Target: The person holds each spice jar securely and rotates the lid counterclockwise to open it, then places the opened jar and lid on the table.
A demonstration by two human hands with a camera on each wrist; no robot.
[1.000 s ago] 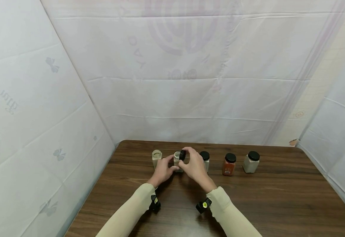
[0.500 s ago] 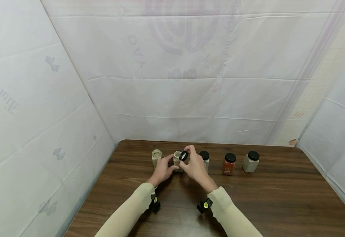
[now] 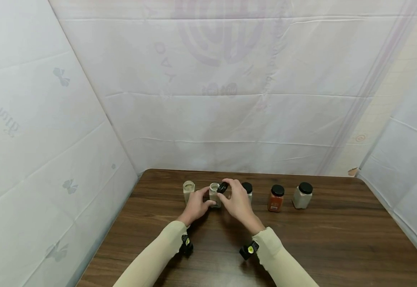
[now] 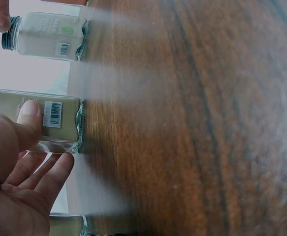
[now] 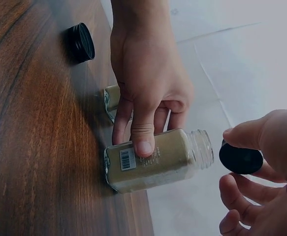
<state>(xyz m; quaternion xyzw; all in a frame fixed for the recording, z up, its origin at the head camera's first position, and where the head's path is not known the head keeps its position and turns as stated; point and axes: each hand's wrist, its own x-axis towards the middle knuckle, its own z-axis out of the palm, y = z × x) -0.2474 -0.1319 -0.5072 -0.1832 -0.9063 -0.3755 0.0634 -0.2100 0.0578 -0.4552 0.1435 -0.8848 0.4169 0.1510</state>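
Note:
My left hand holds a square glass jar of tan powder upright on the table, thumb across its labelled side and fingers behind. The jar's threaded mouth is uncovered. Just off that mouth, my right hand pinches a round black screw lid between thumb and fingers, tilted and apart from the rim. To the left stands a second uncapped jar of similar powder, its lower part behind my left hand. Another black lid lies on the table near my left wrist.
Right of my right hand are a black-capped pale jar, partly covered by that hand, a jar of orange-red powder and another pale jar. The brown wooden table ends close behind the row, before a white sheet wall.
The black lid has turned between my right fingers: its underside faced the head camera half a second ago, now it tips away. My left hand and its jar have stayed in place.

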